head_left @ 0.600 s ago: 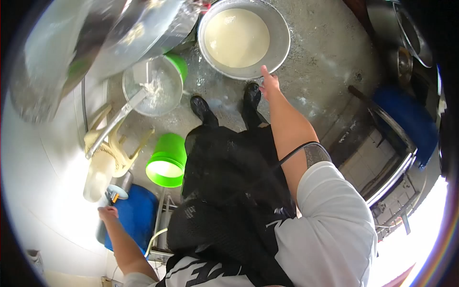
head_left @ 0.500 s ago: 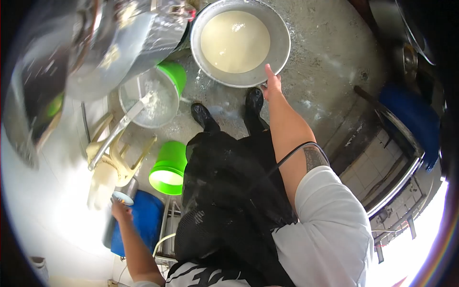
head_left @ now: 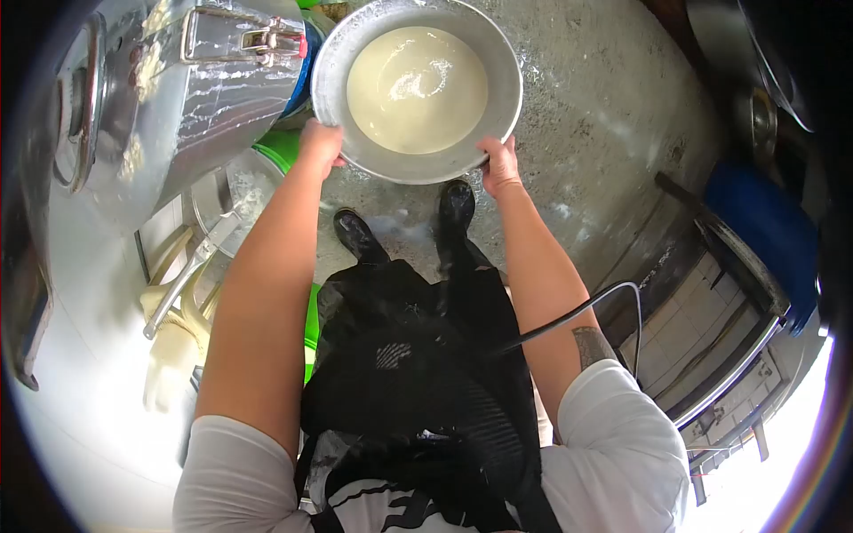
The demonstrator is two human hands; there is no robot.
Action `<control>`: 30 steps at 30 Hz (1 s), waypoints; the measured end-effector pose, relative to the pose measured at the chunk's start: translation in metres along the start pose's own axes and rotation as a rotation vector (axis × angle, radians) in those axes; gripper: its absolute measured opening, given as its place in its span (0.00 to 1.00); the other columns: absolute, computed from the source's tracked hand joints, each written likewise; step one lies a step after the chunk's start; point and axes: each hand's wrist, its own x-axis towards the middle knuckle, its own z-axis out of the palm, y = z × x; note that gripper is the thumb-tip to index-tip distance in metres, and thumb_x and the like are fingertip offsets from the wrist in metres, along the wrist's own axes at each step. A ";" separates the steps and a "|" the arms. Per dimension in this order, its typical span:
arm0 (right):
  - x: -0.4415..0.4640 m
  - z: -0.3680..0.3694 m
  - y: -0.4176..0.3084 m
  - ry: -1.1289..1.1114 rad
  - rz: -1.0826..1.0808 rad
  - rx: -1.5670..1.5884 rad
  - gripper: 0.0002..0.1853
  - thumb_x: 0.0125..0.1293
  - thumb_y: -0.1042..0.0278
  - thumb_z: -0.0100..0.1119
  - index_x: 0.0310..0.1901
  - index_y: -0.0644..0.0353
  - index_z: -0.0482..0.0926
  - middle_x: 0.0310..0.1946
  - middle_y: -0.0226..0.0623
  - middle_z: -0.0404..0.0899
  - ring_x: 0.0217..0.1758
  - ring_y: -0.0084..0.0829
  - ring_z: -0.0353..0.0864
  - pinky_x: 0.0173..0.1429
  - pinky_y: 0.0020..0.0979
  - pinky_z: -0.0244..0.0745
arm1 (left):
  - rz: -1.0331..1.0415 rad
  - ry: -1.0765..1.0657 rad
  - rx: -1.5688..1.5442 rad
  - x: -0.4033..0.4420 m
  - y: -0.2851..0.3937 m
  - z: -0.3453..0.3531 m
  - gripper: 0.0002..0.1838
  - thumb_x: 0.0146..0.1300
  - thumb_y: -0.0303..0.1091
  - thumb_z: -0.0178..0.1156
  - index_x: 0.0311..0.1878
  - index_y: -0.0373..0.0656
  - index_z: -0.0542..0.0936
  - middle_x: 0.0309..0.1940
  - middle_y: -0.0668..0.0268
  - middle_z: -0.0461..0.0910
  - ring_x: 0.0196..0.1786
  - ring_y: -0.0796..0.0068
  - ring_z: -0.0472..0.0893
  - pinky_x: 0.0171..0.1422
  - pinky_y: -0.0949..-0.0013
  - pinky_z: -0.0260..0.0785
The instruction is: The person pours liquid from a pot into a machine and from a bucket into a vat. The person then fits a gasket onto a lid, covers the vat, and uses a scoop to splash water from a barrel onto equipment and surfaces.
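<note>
A wide metal basin (head_left: 330,84) holds a pale cream liquid (head_left: 418,89) with ripples on its surface. My left hand (head_left: 322,147) grips the basin's rim at the lower left, its fingers partly hidden. On the lower right rim, my right hand (head_left: 500,166) is closed with the thumb over the edge and the fingers underneath. Both arms reach forward, and the basin is in front of my black boots (head_left: 456,206).
On the left stands a large metal vessel (head_left: 231,98) with a latch and white streaks. Below it are a bucket (head_left: 244,182) with a long-handled tool (head_left: 191,280) across it and a cream plastic chair (head_left: 191,306). A blue container (head_left: 764,222) is at the right.
My left hand has come up from the lower left and taken hold of the basin's rim. The basin has shifted slightly left, and its liquid now shows ripples. My right hand keeps its grip.
</note>
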 end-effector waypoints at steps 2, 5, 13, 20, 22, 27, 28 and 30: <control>-0.003 0.002 -0.007 0.007 0.012 -0.001 0.41 0.50 0.68 0.68 0.68 0.64 0.64 0.58 0.47 0.75 0.59 0.42 0.75 0.61 0.44 0.71 | 0.021 0.037 -0.066 0.006 -0.006 0.001 0.24 0.69 0.38 0.62 0.67 0.46 0.71 0.47 0.61 0.85 0.37 0.68 0.85 0.36 0.62 0.78; -0.007 -0.001 -0.027 0.021 0.022 -0.025 0.44 0.50 0.68 0.67 0.71 0.65 0.62 0.60 0.49 0.74 0.60 0.43 0.75 0.63 0.46 0.71 | 0.050 0.053 -0.149 -0.018 0.005 0.003 0.19 0.68 0.34 0.60 0.60 0.47 0.73 0.42 0.63 0.86 0.33 0.68 0.84 0.31 0.63 0.77; -0.071 -0.030 -0.086 0.096 0.028 -0.136 0.46 0.51 0.67 0.67 0.73 0.71 0.61 0.59 0.55 0.75 0.59 0.44 0.75 0.65 0.45 0.71 | -0.030 -0.013 -0.302 -0.123 0.009 0.022 0.17 0.68 0.31 0.59 0.58 0.43 0.73 0.37 0.61 0.84 0.26 0.71 0.82 0.24 0.66 0.77; -0.206 -0.073 -0.183 0.170 -0.080 -0.284 0.39 0.49 0.66 0.68 0.66 0.71 0.69 0.52 0.49 0.78 0.53 0.38 0.77 0.60 0.40 0.73 | -0.078 -0.055 -0.433 -0.291 0.037 0.032 0.19 0.66 0.29 0.58 0.59 0.39 0.71 0.31 0.61 0.79 0.19 0.72 0.76 0.21 0.63 0.77; -0.261 -0.081 -0.220 0.158 -0.155 -0.285 0.36 0.54 0.64 0.70 0.64 0.70 0.71 0.49 0.45 0.80 0.51 0.37 0.78 0.61 0.40 0.73 | -0.032 -0.056 -0.462 -0.349 0.050 0.031 0.19 0.65 0.28 0.59 0.58 0.37 0.71 0.32 0.59 0.80 0.20 0.70 0.78 0.22 0.63 0.77; -0.397 -0.073 -0.337 0.134 -0.217 -0.020 0.20 0.72 0.47 0.67 0.44 0.56 0.78 0.23 0.20 0.70 0.18 0.14 0.65 0.21 0.22 0.56 | 0.125 -0.086 -0.550 -0.488 0.116 0.010 0.15 0.65 0.30 0.58 0.53 0.35 0.76 0.30 0.59 0.82 0.23 0.70 0.81 0.24 0.64 0.76; -0.428 -0.057 -0.364 0.075 -0.241 0.102 0.18 0.76 0.47 0.62 0.36 0.52 0.76 0.19 0.16 0.62 0.15 0.12 0.57 0.18 0.22 0.50 | 0.146 -0.100 -0.594 -0.502 0.125 0.004 0.15 0.65 0.30 0.58 0.54 0.35 0.76 0.31 0.59 0.83 0.24 0.69 0.82 0.24 0.64 0.76; -0.461 -0.055 -0.398 0.041 -0.239 0.188 0.14 0.79 0.56 0.58 0.35 0.53 0.77 0.18 0.16 0.62 0.15 0.13 0.55 0.18 0.22 0.49 | 0.207 -0.126 -0.681 -0.535 0.141 -0.010 0.16 0.64 0.30 0.59 0.54 0.36 0.76 0.33 0.58 0.84 0.25 0.65 0.83 0.25 0.63 0.77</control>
